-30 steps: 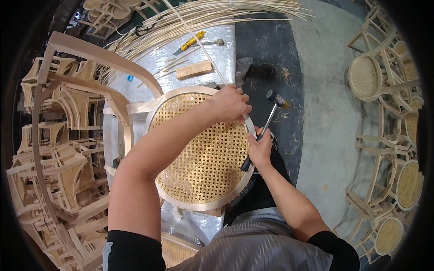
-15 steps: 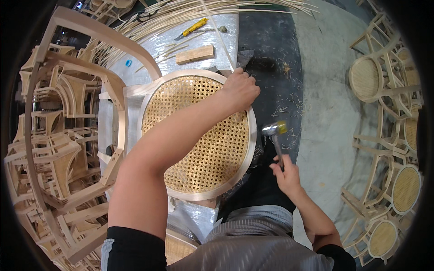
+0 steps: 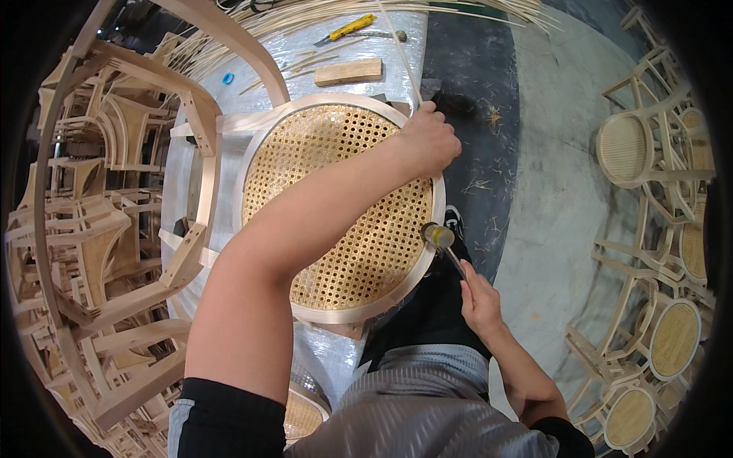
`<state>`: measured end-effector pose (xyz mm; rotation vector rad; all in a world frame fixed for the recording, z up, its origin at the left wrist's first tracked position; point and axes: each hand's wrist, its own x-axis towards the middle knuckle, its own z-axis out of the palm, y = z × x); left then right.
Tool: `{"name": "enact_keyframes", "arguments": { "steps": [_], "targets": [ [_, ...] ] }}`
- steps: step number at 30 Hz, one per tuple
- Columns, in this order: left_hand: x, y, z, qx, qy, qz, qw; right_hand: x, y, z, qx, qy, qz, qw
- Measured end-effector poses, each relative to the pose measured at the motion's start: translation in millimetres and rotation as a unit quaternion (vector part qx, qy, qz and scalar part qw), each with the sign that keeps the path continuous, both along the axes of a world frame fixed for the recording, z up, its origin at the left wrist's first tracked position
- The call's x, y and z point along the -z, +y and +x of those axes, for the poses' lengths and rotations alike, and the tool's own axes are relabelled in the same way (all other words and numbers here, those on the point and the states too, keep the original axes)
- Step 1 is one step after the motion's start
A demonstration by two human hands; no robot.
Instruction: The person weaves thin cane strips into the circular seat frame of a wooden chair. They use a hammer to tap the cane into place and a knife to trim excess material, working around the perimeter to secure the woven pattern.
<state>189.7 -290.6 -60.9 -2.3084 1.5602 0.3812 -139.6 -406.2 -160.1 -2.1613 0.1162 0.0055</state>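
Observation:
A round chair seat (image 3: 343,221) of woven cane in a pale wooden rim lies in front of me, part of a wooden chair frame (image 3: 205,183) resting on its side. My left arm reaches across the cane. At the seat's far right rim, my left hand (image 3: 431,139) is closed on a thin pale cane strip (image 3: 402,53) that runs up and away from it. Lower down, my right hand (image 3: 479,300) grips the handle of a hammer (image 3: 438,235) with a yellowish face. Its head is at the right rim of the seat; whether it touches is unclear.
Beyond the seat, a wood block (image 3: 348,72), a yellow utility knife (image 3: 347,29) and a blue ring (image 3: 227,79) lie on the plastic-covered bench. Long cane strips (image 3: 298,24) pile up at the back. Chair frames (image 3: 99,229) crowd the left; more cane chairs (image 3: 624,149) stand right.
The hammer has moved left and down from beside the seat to its right rim. My left hand stays at the rim with the strip. The whole view has shifted slightly.

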Motion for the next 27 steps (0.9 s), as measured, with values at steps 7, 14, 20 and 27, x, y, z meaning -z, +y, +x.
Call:
{"name": "enact_keyframes", "arguments": {
  "steps": [7, 14, 20, 27],
  "targets": [
    [15, 0, -16, -0.001, -0.003, 0.022, 1.000, -8, 0, -1, 0.007, -0.003, 0.050, 0.999],
    [14, 0, -16, -0.007, 0.003, 0.029, 1.000, -31, 0, -15, 0.011, -0.074, 0.054, 0.996],
    [18, 5, -18, -0.024, -0.001, 0.034, 0.999, -34, -2, -1, -0.002, -0.050, 0.012, 0.999],
    [11, -4, -13, -0.017, 0.013, 0.040, 0.999, -10, 1, -9, 0.008, -0.055, 0.000, 0.998]
  ]
}}
